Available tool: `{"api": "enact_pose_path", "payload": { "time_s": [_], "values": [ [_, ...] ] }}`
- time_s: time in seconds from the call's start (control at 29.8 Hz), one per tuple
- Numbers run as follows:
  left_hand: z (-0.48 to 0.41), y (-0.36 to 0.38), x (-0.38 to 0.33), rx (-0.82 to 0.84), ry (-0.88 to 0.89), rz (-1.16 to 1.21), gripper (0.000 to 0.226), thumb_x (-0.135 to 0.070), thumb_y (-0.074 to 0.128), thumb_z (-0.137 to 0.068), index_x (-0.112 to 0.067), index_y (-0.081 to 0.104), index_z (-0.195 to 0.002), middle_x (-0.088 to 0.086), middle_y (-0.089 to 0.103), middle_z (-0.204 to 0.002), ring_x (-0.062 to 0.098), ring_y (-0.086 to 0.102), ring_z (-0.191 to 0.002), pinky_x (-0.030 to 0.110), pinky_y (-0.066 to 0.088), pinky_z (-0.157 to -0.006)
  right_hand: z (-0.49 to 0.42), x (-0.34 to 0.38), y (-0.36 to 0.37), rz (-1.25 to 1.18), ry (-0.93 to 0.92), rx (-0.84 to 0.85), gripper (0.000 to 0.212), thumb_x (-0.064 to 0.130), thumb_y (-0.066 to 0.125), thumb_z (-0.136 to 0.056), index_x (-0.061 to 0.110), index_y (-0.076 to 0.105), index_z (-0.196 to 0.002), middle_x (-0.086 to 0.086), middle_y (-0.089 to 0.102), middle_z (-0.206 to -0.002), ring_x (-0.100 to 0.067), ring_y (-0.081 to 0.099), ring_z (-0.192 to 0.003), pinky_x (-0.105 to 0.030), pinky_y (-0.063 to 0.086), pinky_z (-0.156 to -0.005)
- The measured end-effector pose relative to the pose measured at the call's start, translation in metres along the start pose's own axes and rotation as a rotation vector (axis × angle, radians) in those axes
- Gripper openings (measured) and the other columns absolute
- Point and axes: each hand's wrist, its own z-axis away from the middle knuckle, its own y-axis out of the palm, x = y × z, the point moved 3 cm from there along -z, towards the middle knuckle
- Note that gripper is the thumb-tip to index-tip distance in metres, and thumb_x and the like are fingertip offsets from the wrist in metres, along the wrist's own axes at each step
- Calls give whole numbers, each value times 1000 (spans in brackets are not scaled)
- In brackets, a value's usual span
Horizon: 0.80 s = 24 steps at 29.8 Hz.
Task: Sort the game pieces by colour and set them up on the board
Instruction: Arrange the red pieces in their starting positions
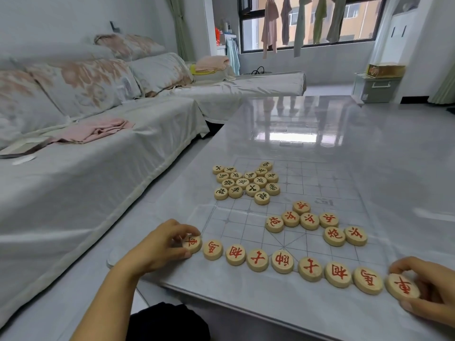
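At near edge of a glossy grey table (369, 124), a person lines up a row of nine round pale-wood discs w/ red characters (282, 262) along the closest line of a thin see-through grid-printed board sheet (320, 185). The left hand (162, 244) curls thumb & fingertips onto the rim of the left-end red disc (192, 243). The right hand (429, 289) pinches the right-end red disc (402, 286) the same way. Seven loose red-marked discs (309, 220) lie mid-board. A cluster of black-marked wooden discs (246, 183) sits far left, partly off the grid.

Pieces look light, rigid & smooth-sided, prob. quick to skid on the slick sheet, so best taken by the rim betw. thumb & fingertips, or slid flat. All lie face up. Being round, none has a long axis of its own, & the characters are turned various ways. The row itself runs left to right along the board's near side.
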Motion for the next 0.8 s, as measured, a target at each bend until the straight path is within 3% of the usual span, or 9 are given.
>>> {"api": "enact_pose_path", "payload": {
  "time_s": [0.13,0.3,0.4,0.5,0.6,0.7,0.8],
  "values": [
    [5,-5,5,-19,-33,-48,50,-15,63,-83,-55,40,-102,-3,43,-113,13,46,-102,17,35,-83,1,0,1,-20,-12,-7,64,64,58,-38,62,40,-99,32,58,-84,-7,60,-63,-21,47,-53],
    [-3,2,-3,-105,-182,-23,34,-35,72,-75,-27,50,-100,-5,46,-89,6,46,-73,18,35,-60,1,4,0,-17,-24,-2,67,66,56,-39,62,36,-102,38,55,-86,-3,59,-68,-22,47,-55],
    [-2,2,-7,-56,-124,-28,26,-24,68,-80,-35,53,-98,-5,44,-94,5,46,-76,13,35,-63,3,6,1,-37,-20,-3,68,66,57,-38,61,36,-102,38,54,-86,-2,59,-69,-25,48,-57],
    [3,0,-5,30,-54,52,44,-11,64,-82,-47,49,-101,-7,44,-101,7,48,-86,9,40,-70,3,8,1,-33,-29,1,68,66,56,-39,61,35,-103,40,52,-89,-1,58,-72,-24,47,-57],
    [4,2,-2,16,-90,115,53,-15,73,-75,-42,45,-110,-8,47,-105,9,51,-89,13,42,-72,3,10,0,-30,-26,8,67,66,55,-39,62,34,-102,42,49,-92,1,57,-76,-23,47,-57],
    [0,3,0,-68,-130,84,38,-20,77,-70,-28,51,-97,-3,53,-100,13,53,-84,17,41,-69,2,11,0,-31,-12,28,67,66,55,-38,62,34,-102,42,49,-91,3,57,-77,-23,46,-58],
    [-1,3,-1,-62,-108,62,30,-18,75,-72,-28,53,-89,-3,55,-97,10,52,-81,16,39,-66,2,12,1,-23,-1,44,68,67,55,-38,62,33,-102,44,47,-93,4,56,-79,-24,47,-59]
  ]
}}
